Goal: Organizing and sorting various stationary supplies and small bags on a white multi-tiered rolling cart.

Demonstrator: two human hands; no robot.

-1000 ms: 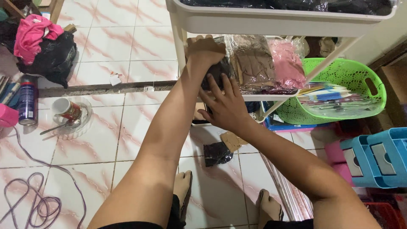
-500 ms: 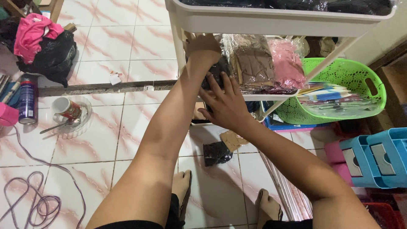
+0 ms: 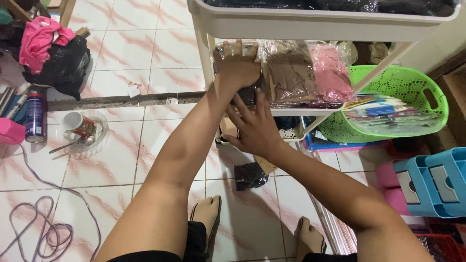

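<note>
On the middle shelf of the white rack (image 3: pixel 291 112), we see a row of clear plastic packets standing side by side, and both hands are at the leftmost one. The left hand (image 3: pixel 237 65) lies over the top of the dark packet (image 3: pixel 248 93), its fingers curled down over the upper edge and held close together. The right hand (image 3: pixel 252 127) comes up from below with its fingers spread and pressed flat against the packet's front and lower edge, so the packet sits pinched between the two hands at the shelf's left end, against the rack's upright post.

Just to the right of it we find a brown packet (image 3: pixel 290 73), and beside that a pink packet (image 3: pixel 331 73), both upright and touching one another. Behind the rack to the right stands a green basket (image 3: pixel 421 92) holding flat coloured packs, and further right a blue plastic stool (image 3: pixel 437 182).

On the tiled floor below the hands lies a small black bundle (image 3: pixel 250 175), near the person's two feet. Well off to the left we see a mug (image 3: pixel 77 125) in a clear dish, a blue spray can (image 3: pixel 36 114), a loose grey cable (image 3: pixel 39 228), and a black bag (image 3: pixel 60 65) with pink cloth (image 3: pixel 39 43) on top.
</note>
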